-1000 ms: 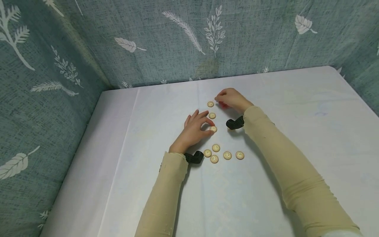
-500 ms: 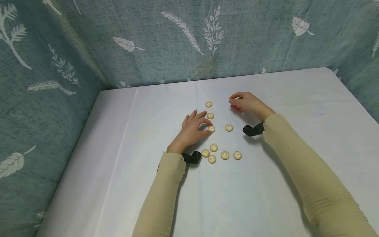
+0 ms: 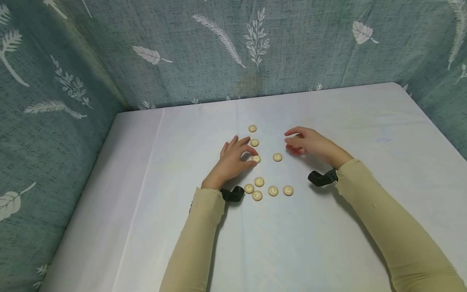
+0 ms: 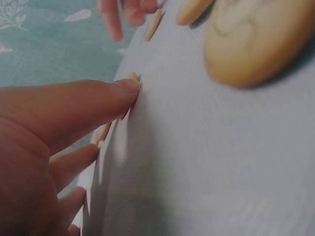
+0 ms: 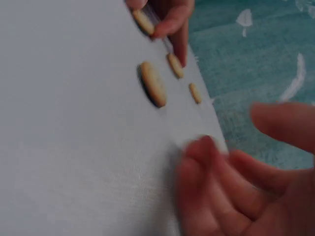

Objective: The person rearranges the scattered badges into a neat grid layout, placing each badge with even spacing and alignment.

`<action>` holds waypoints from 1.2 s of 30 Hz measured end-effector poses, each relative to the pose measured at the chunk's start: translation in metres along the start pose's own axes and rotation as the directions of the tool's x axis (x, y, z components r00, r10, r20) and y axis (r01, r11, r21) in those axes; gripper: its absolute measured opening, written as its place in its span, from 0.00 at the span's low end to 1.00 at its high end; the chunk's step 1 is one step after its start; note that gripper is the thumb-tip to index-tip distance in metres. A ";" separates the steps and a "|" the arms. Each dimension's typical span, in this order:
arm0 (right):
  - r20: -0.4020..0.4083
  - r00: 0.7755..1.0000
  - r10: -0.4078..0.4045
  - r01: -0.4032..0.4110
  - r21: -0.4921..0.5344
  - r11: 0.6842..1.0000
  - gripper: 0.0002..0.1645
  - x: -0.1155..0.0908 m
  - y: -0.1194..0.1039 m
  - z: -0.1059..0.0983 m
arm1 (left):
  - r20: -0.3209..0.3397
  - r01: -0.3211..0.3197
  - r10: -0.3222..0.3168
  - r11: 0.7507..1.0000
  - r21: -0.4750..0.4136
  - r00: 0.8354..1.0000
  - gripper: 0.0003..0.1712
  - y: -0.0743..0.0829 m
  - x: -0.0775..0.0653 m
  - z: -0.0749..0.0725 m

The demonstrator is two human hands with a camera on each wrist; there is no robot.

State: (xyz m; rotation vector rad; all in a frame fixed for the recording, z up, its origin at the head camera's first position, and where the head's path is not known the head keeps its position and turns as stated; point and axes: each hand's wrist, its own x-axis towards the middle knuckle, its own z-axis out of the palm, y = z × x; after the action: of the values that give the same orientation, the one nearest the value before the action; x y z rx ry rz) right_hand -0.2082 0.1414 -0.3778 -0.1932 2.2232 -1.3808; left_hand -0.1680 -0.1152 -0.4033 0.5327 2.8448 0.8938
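My left hand (image 3: 228,164) rests low over the white cloth, thumb and forefinger pinching a small round biscuit (image 3: 256,159) by its edges. Its other fingers spread forward beside a second biscuit (image 3: 254,142); a farther biscuit (image 3: 252,128) lies behind that. To the right, my right hand (image 3: 310,144) hovers with loosely curled fingers. In the right wrist view, that hand (image 5: 236,196) has its thumb apart from the fingers and nothing between them. Nearest to it lies a single biscuit (image 3: 277,157). The pinched biscuit (image 5: 143,22) also shows there between the left fingers.
Several more biscuits lie nearer the person, among them one (image 3: 259,182) at the back of a small cluster and one (image 3: 288,190) at its right end. A white cloth (image 3: 310,243) covers the table. Green leaf-patterned fabric (image 3: 175,81) hangs behind and at both sides.
My right hand has drawn back from the farthest biscuit, to the right and toward me, uncovering the single biscuit under its wrist. My left hand still pinches the same biscuit. The head view has shifted slightly.
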 end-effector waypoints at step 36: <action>0.328 0.935 -0.133 0.272 -0.425 0.863 0.14 -0.037 0.005 0.016 | 0.007 0.009 -0.009 1.000 0.020 1.000 0.12 0.001 0.002 0.001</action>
State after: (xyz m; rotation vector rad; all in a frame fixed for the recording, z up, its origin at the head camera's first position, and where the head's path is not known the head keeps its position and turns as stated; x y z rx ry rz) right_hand -0.1674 0.1453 -0.3748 -0.7723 2.2872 -0.8165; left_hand -0.1690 -0.1133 -0.4040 0.5239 2.8502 0.8608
